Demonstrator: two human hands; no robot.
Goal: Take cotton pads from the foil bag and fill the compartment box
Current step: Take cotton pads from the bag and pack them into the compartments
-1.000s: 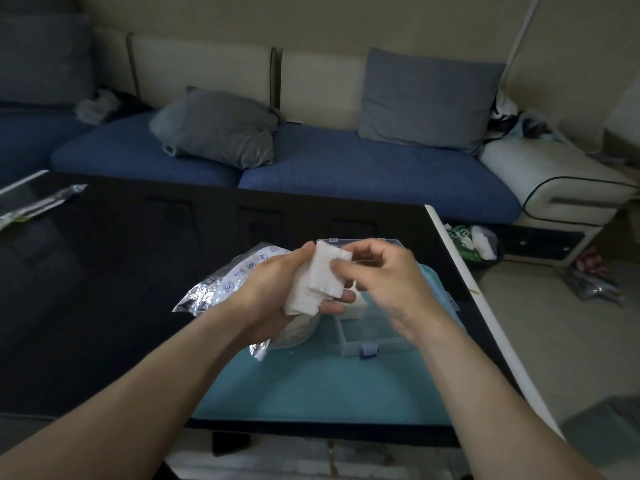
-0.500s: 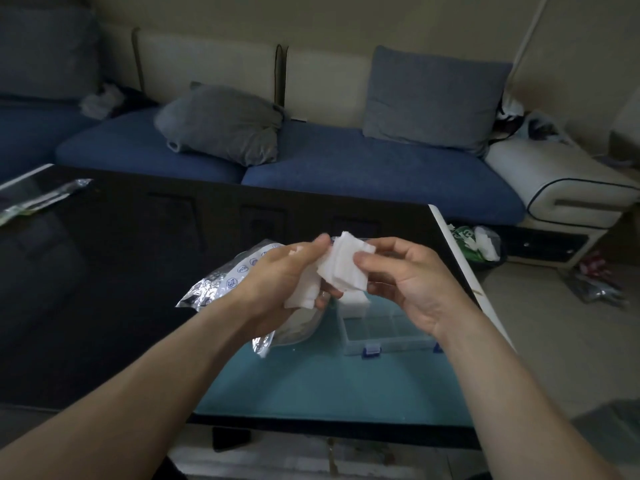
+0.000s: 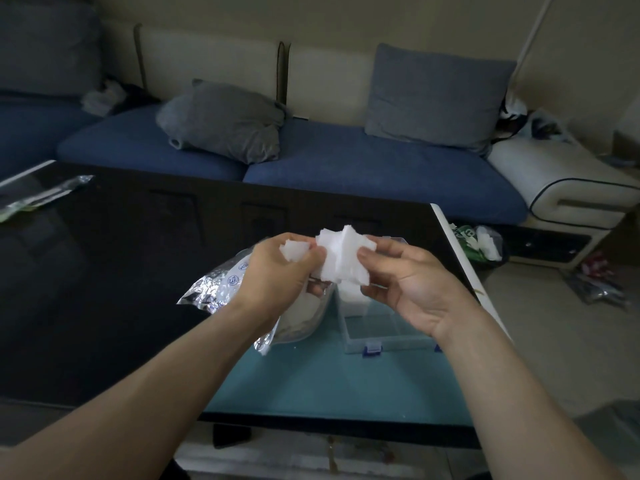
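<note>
While both hands, left hand [image 3: 277, 268] and right hand [image 3: 408, 282], pinch the pads [image 3: 341, 258] at centre frame, peel off 1 small stack, then lower it squarely into the box [image 3: 384, 336] just below.

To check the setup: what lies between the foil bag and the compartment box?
In the head view, only a narrow strip of teal mat separates foil bag and compartment box.

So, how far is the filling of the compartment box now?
Partly done: one stack of pads already stands in a far compartment of the compartment box. In hand: left hand and right hand hold a bunch of cotton pads above it. Left: the near compartments look empty; the foil bag lies beside.
</note>
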